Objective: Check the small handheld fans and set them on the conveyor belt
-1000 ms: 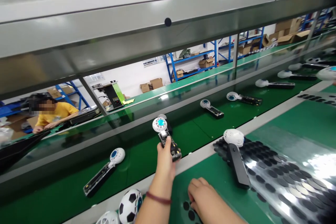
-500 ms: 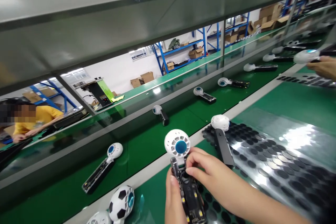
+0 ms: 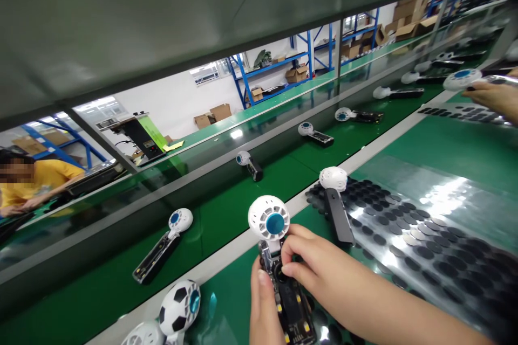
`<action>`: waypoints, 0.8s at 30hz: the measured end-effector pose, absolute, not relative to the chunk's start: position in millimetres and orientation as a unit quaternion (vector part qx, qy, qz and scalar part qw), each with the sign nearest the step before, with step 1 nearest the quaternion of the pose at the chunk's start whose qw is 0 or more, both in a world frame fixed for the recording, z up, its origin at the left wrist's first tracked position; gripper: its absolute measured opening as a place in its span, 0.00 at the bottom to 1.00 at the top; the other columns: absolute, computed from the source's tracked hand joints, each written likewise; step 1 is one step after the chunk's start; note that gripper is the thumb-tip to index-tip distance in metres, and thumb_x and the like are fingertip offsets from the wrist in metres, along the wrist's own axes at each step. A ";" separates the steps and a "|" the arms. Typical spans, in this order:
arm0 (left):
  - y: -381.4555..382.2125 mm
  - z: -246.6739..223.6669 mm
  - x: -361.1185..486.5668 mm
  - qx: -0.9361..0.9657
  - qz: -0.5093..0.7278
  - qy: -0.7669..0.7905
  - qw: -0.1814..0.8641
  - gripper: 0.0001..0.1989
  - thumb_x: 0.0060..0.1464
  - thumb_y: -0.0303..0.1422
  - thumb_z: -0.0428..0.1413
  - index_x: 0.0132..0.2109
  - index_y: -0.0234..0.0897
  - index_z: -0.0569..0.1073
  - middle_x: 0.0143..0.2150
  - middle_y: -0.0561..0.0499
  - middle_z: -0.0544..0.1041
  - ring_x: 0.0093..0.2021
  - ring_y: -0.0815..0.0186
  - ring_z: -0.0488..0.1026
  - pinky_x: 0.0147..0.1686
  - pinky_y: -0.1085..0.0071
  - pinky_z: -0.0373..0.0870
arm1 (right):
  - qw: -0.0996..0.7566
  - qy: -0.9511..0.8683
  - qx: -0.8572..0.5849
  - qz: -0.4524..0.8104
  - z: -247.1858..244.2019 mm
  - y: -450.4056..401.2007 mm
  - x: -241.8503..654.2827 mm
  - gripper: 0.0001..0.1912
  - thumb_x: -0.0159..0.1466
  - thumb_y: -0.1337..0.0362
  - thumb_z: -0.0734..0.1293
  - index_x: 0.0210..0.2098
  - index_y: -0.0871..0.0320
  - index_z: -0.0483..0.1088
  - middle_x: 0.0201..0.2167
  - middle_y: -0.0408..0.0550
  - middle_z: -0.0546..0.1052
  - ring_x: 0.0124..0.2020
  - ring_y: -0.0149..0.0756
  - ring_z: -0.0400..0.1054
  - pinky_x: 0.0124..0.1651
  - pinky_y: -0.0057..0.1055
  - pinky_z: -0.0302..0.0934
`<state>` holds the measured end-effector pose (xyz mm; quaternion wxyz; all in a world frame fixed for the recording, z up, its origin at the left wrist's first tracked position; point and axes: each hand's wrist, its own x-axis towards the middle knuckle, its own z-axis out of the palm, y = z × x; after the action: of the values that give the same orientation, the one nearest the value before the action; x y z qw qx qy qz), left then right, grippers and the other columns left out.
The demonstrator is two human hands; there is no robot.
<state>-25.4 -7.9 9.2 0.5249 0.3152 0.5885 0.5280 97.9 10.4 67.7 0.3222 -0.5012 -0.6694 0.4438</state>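
A handheld fan (image 3: 268, 218) with a round white head and a blue centre is upright in front of me. Its black handle (image 3: 292, 307) is uncovered, showing a circuit board with yellow parts. My left hand (image 3: 263, 302) is closed around the handle's left side. At the top of the handle, just under the fan head, the thumb and fingers of my right hand (image 3: 303, 259) are pinched together; what lies between the fingertips is hidden. Right of the held fan, another fan (image 3: 339, 215) with a closed dark grey handle lies on clear sheets of black round stickers (image 3: 424, 253).
Several similar fans, such as one fan (image 3: 162, 248) at left, lie on the green conveyor belt (image 3: 218, 221). A football-patterned fan (image 3: 180, 307) stands at lower left. A co-worker's hand (image 3: 496, 97) holds a fan at right. Another person (image 3: 44, 183) sits across the line.
The whole view has shifted slightly. My right fingertips have moved a little at the top of the handle. The co-worker's hand at right has changed position with its fan.
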 end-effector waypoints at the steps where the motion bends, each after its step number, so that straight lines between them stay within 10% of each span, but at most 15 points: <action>1: -8.1 9.1 -25.4 0.316 0.524 0.590 0.526 0.33 0.42 0.59 0.48 0.49 0.41 0.67 0.51 0.44 0.70 0.55 0.50 0.62 0.52 0.59 0.58 | 0.320 -0.671 -0.502 0.442 67.8 10.2 97.8 0.08 0.58 0.71 0.58 0.24 0.55 0.59 0.34 0.39 0.66 0.31 0.29 0.64 0.31 0.25 0.57; 17: -8.3 4.0 -29.7 0.314 0.540 0.566 0.538 0.25 0.46 0.53 0.51 0.46 0.42 0.70 0.46 0.48 0.75 0.50 0.54 0.68 0.46 0.66 0.67 | 0.361 -0.648 -0.524 0.419 60.1 9.4 85.2 0.10 0.54 0.77 0.58 0.25 0.55 0.58 0.37 0.40 0.67 0.35 0.31 0.65 0.37 0.28 0.58; 24: -4.0 11.5 -32.7 0.290 0.511 0.563 0.582 0.31 0.39 0.49 0.59 0.49 0.40 0.63 0.35 0.47 0.77 0.36 0.55 0.75 0.33 0.66 0.71 | 0.398 -0.498 -0.457 0.620 51.0 14.7 87.4 0.13 0.55 0.70 0.61 0.39 0.52 0.56 0.33 0.41 0.71 0.29 0.30 0.69 0.21 0.20 0.56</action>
<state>-32.7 -4.0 11.5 0.5816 0.2905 0.5625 0.5108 87.4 14.7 51.0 0.3982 -0.4575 -0.4978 0.6199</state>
